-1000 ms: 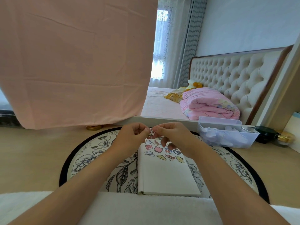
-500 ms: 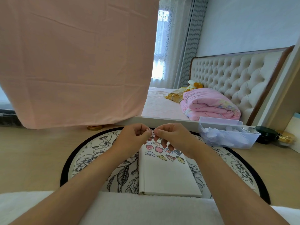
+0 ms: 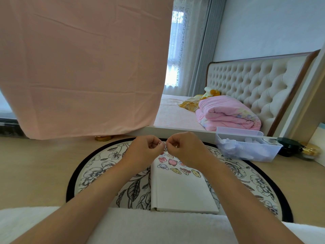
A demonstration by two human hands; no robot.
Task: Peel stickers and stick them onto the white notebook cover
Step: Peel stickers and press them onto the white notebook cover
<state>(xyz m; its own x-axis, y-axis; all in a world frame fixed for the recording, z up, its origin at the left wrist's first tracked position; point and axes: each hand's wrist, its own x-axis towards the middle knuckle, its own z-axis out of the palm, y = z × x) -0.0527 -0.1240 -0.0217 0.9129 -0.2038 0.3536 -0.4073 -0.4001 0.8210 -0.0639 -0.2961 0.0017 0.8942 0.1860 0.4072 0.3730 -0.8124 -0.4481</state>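
the left hand and the right hand are each pinching, with curled thumb and forefinger, one small sticker, its print too small to read, just above the far end of the white notebook, which is lying closed on the floral mat and carrying rows of cartoon stickers.

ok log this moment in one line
phase: peeling | left grip: pinches sticker | right grip: pinches same sticker | notebook: flat on mat, stickers at far end

The single wide head camera looks forward and down from close above the table, facing the notebook by its near edge; the bed lies beyond.
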